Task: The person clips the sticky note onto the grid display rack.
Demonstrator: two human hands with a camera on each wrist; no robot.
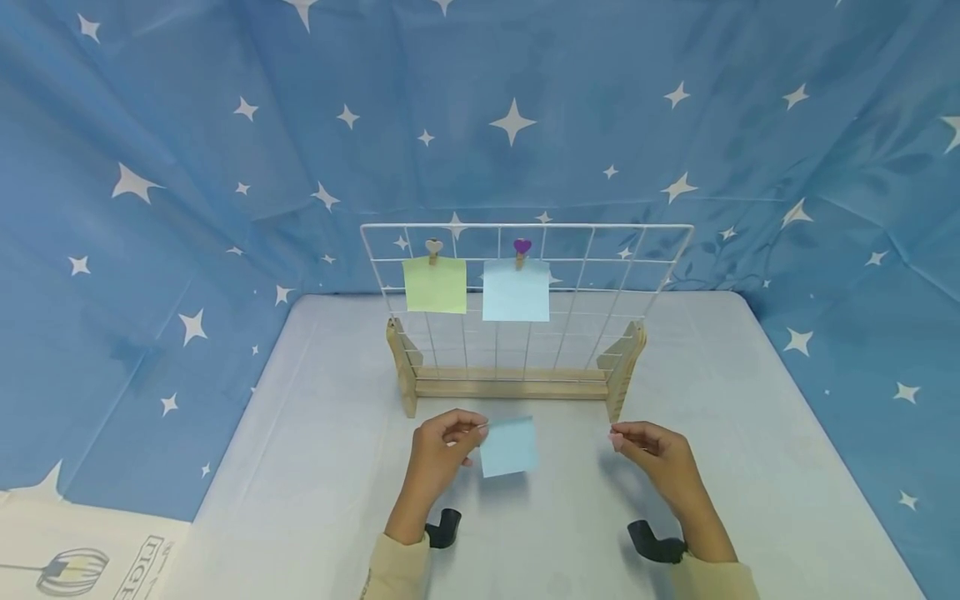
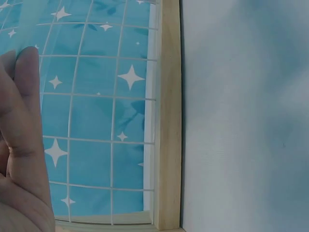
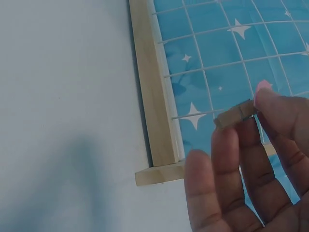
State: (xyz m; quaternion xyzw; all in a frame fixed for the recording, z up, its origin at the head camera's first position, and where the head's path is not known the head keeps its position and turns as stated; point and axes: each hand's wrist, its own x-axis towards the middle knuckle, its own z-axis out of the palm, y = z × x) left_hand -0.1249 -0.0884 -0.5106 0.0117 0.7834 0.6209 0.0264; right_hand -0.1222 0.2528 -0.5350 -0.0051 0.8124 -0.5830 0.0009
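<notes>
My left hand (image 1: pixel 444 450) pinches a light blue paper note (image 1: pixel 512 448) by its upper left corner, above the table in front of the rack. In the left wrist view only the pinching fingers (image 2: pixel 21 111) and a sliver of the note show. My right hand (image 1: pixel 663 458) holds a small wooden clothespin (image 3: pixel 235 115) with a pink top between thumb and fingers, near the rack's right foot. On the white wire grid rack (image 1: pixel 585 283) hang a green note (image 1: pixel 436 287) under a white heart clip (image 1: pixel 433 247) and another blue note (image 1: pixel 516 293) under a purple heart clip (image 1: pixel 522 247).
The rack's wooden base (image 1: pixel 510 388) stands on a white table (image 1: pixel 322 467). A blue star-printed cloth (image 1: pixel 570 100) hangs behind. Black wrist mounts (image 1: pixel 654 543) sit at both wrists. A printed cream cloth (image 1: pixel 45 533) lies at the lower left.
</notes>
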